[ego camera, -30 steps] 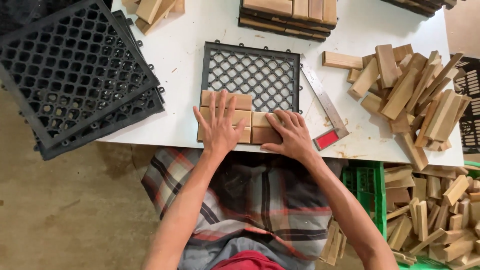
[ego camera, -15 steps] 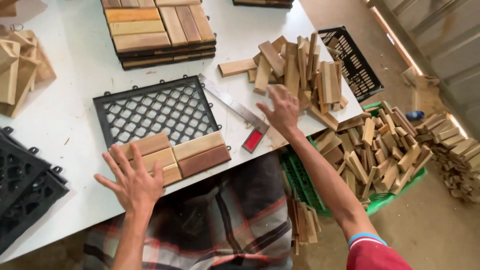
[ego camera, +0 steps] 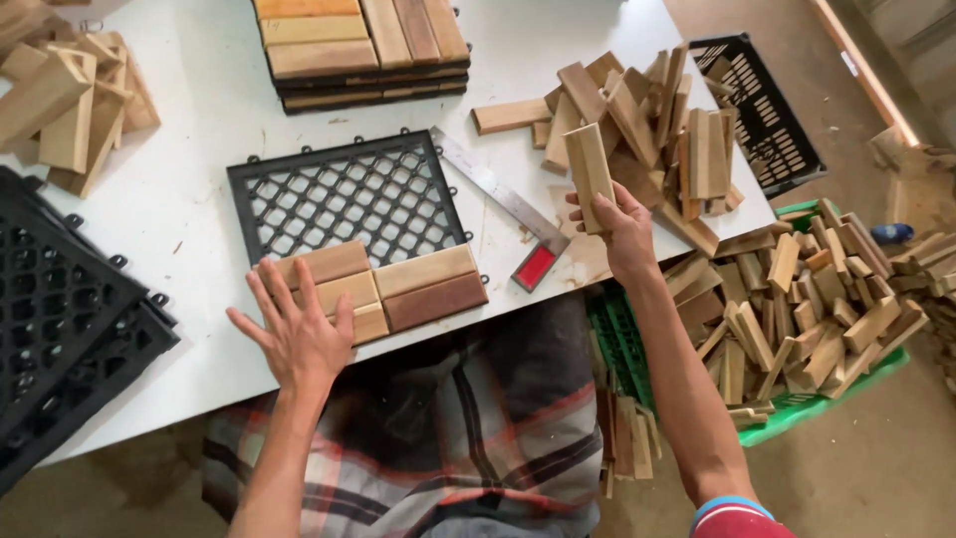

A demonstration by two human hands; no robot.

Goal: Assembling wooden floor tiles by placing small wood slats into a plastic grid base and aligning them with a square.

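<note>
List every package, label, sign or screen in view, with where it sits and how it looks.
None in view: no package, label, sign or screen.
Nearest to one: red rectangular end of the metal ruler, table's front edge.
Green plastic crate, right of table, holds wood blocks.

Bare tabletop (ego camera: 199, 179) is open left of the black grid tile (ego camera: 349, 194), between it and the wood offcut pile (ego camera: 70, 100) at the far left. An open strip runs between the grid tile and the stack of finished tiles (ego camera: 363, 45) behind it. A metal square ruler (ego camera: 503, 204) lies diagonally just right of the grid tile, blocking a flat slide there. The heap of wooden slats (ego camera: 657, 130) fills the right end. Black tile stack (ego camera: 60, 319) overhangs the left near edge. The near edge below the laid slats (ego camera: 398, 284) is free, with the left hand (ego camera: 299, 334) resting there.
</note>
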